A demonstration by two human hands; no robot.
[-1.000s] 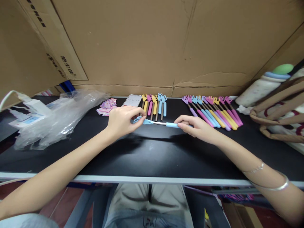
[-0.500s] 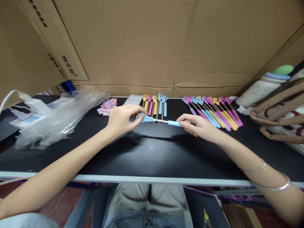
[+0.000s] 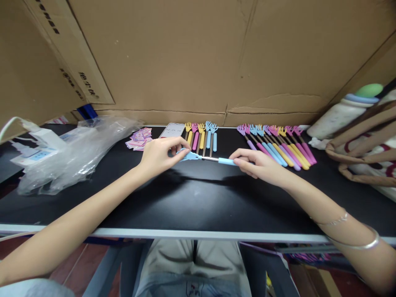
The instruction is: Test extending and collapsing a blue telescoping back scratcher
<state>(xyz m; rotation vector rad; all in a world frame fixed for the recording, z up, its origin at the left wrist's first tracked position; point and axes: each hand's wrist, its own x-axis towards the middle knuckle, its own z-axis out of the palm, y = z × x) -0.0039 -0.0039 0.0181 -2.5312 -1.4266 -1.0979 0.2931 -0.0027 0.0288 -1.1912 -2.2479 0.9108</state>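
A light-blue back scratcher point(image 3: 227, 161) with a metal shaft is held level above the black table by both of my hands. My left hand point(image 3: 162, 156) pinches its claw-shaped head between thumb and fingers. At the other end, my right hand point(image 3: 258, 165) is closed on the tip of the blue handle. Behind my hands lies a small row of yellow, pink and blue back scratchers point(image 3: 201, 136). To the right is a larger row of back scratchers point(image 3: 278, 148) in purple, pink, blue and yellow, heads toward the cardboard.
Clear plastic bags point(image 3: 77, 152) lie at the left over a power strip point(image 3: 37, 156) with a white charger. Pink stickers point(image 3: 139, 138) and a phone point(image 3: 172, 130) rest at the back. A bottle point(image 3: 343, 115) and a brown-handled bag point(image 3: 361, 161) stand right. Cardboard walls point(image 3: 173, 57) enclose the table point(image 3: 198, 206).
Almost nothing differs. My left hand has shifted very slightly along the scratcher's head, while my right hand keeps its hold on the handle.
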